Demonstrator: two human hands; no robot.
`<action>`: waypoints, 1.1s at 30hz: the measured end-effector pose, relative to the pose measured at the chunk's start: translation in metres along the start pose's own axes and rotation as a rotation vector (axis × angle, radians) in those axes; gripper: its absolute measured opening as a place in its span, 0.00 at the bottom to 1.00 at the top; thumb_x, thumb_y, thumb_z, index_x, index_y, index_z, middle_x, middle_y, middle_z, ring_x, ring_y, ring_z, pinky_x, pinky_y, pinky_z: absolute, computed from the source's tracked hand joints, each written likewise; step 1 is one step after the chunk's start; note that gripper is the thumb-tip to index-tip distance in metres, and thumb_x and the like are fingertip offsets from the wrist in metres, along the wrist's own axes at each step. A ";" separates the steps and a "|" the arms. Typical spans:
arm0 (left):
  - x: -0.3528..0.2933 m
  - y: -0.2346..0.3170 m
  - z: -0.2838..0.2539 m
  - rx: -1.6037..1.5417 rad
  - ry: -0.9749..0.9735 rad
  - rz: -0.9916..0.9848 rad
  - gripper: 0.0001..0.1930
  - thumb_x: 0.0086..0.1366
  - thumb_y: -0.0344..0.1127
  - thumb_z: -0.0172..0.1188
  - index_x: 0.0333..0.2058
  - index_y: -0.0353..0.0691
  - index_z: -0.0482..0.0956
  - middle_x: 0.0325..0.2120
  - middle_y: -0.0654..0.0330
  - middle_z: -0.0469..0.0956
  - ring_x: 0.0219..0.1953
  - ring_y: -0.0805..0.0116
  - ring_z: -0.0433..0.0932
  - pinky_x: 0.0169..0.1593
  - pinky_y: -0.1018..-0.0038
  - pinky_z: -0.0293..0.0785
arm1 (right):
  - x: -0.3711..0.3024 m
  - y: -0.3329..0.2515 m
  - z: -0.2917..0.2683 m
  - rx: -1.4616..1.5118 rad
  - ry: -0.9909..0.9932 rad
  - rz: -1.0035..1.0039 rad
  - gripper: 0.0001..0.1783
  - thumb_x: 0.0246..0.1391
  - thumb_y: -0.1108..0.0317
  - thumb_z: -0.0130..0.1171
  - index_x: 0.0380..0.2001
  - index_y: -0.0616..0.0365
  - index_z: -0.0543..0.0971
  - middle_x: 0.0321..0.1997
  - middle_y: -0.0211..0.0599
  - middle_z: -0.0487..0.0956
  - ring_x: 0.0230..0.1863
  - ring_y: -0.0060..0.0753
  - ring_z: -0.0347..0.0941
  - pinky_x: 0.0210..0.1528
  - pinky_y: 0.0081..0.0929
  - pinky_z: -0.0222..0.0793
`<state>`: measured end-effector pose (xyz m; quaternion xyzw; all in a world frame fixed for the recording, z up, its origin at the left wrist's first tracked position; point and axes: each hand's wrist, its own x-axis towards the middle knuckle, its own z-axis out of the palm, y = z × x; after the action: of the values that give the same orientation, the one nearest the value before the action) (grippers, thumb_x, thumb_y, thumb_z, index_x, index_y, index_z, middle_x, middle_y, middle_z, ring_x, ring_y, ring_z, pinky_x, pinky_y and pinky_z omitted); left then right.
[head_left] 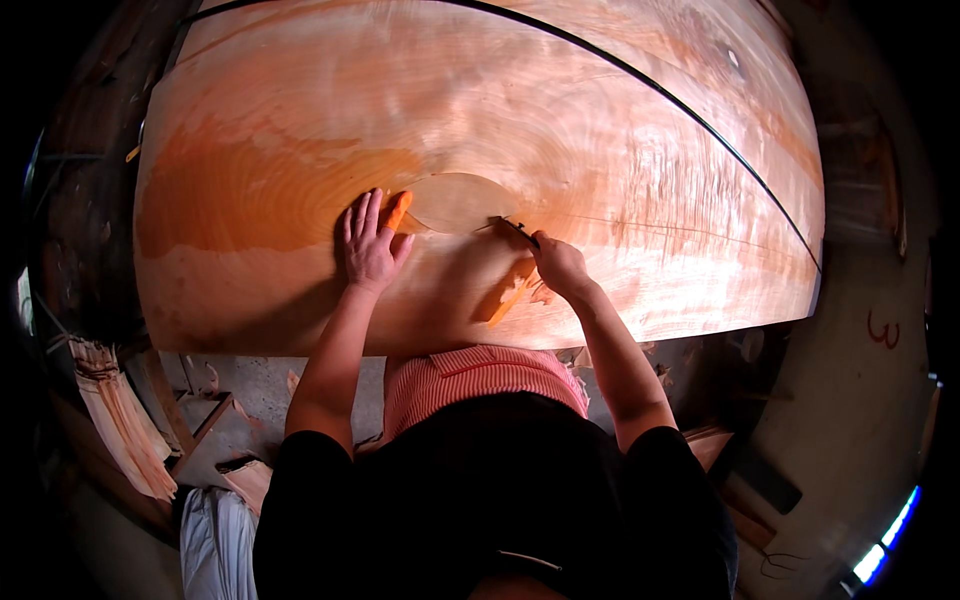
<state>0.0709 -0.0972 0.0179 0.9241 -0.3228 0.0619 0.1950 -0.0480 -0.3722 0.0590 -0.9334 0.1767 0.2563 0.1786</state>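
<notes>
Nearest my cam I get blk sleeves (310, 490) and a red-striped cloth (480, 380) at the waist. Both forearms reach fwd, elbows out. L hand (372, 255) lies flat, palm down, fingers near tog., thumb out; an orange cover (397, 210) sits on its index finger. R hand (562, 268) is curled round a dark tool (519, 231), tip at the R end of an oval patch (462, 200). I see that patch btwn the hands, in the big wood sheet (680, 180). Orange strip (512, 292) just below R hand. Beyond, a dark band (640, 65) crosses the sheet. Writing-wise: red hand-painted mark (882, 330) on a pale panel (830, 400), far R.
</notes>
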 end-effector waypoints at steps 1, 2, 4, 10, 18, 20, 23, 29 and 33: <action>0.000 0.000 0.000 -0.003 -0.001 0.000 0.28 0.50 0.47 0.56 0.51 0.46 0.66 0.57 0.54 0.54 0.59 0.57 0.51 0.59 0.57 0.45 | 0.001 0.001 0.001 -0.001 -0.002 0.000 0.13 0.55 0.58 0.40 0.34 0.56 0.68 0.27 0.48 0.75 0.32 0.51 0.71 0.33 0.42 0.65; 0.001 0.000 0.000 -0.005 -0.003 0.001 0.28 0.50 0.47 0.56 0.51 0.46 0.65 0.57 0.53 0.54 0.59 0.57 0.51 0.59 0.57 0.45 | 0.001 0.002 0.003 -0.002 -0.003 0.001 0.13 0.55 0.59 0.40 0.34 0.56 0.68 0.27 0.48 0.75 0.32 0.51 0.71 0.33 0.42 0.65; -0.001 0.005 -0.003 0.016 0.005 -0.015 0.29 0.50 0.46 0.56 0.51 0.44 0.64 0.56 0.53 0.54 0.59 0.56 0.52 0.58 0.56 0.45 | 0.002 0.004 0.005 -0.003 -0.002 0.008 0.12 0.55 0.59 0.40 0.34 0.55 0.68 0.27 0.49 0.75 0.32 0.51 0.71 0.34 0.41 0.65; 0.025 0.055 0.006 -0.289 -0.005 0.211 0.27 0.50 0.41 0.58 0.46 0.33 0.66 0.56 0.52 0.54 0.58 0.55 0.54 0.58 0.57 0.48 | 0.003 0.005 0.008 0.034 -0.003 0.017 0.11 0.54 0.62 0.38 0.34 0.56 0.68 0.28 0.47 0.75 0.33 0.50 0.72 0.34 0.41 0.65; 0.036 0.078 0.042 -0.163 -0.191 0.306 0.26 0.52 0.43 0.54 0.48 0.35 0.66 0.57 0.57 0.53 0.59 0.62 0.51 0.59 0.60 0.46 | 0.004 0.007 0.012 0.035 -0.008 0.057 0.14 0.54 0.59 0.38 0.34 0.56 0.69 0.30 0.46 0.76 0.34 0.48 0.72 0.36 0.38 0.66; 0.037 0.079 0.041 -0.143 -0.175 0.309 0.26 0.52 0.44 0.53 0.48 0.36 0.66 0.57 0.58 0.54 0.59 0.62 0.52 0.59 0.60 0.47 | -0.001 0.007 0.009 0.105 0.038 0.036 0.15 0.54 0.58 0.40 0.33 0.55 0.70 0.30 0.46 0.76 0.33 0.47 0.72 0.36 0.38 0.66; 0.037 0.077 0.042 -0.154 -0.163 0.314 0.24 0.52 0.44 0.54 0.45 0.35 0.68 0.57 0.57 0.54 0.59 0.61 0.53 0.59 0.59 0.47 | -0.014 0.015 0.008 0.229 0.114 -0.028 0.13 0.50 0.57 0.46 0.32 0.56 0.71 0.27 0.47 0.75 0.31 0.47 0.72 0.34 0.38 0.66; 0.036 0.076 0.045 -0.163 -0.152 0.324 0.21 0.51 0.43 0.54 0.40 0.36 0.71 0.56 0.55 0.56 0.59 0.60 0.53 0.59 0.59 0.46 | -0.045 0.036 0.030 0.357 0.048 0.001 0.16 0.46 0.56 0.52 0.29 0.60 0.72 0.24 0.47 0.75 0.29 0.47 0.72 0.31 0.36 0.66; 0.035 0.075 0.046 -0.168 -0.121 0.333 0.21 0.51 0.44 0.54 0.41 0.36 0.70 0.56 0.55 0.56 0.59 0.60 0.54 0.59 0.59 0.46 | -0.083 0.044 0.043 0.599 0.109 0.148 0.14 0.44 0.61 0.56 0.29 0.62 0.72 0.25 0.46 0.75 0.29 0.44 0.72 0.32 0.32 0.66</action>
<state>0.0510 -0.1896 0.0083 0.8405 -0.4862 0.0107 0.2387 -0.1512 -0.3726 0.0588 -0.8361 0.3210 0.1548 0.4170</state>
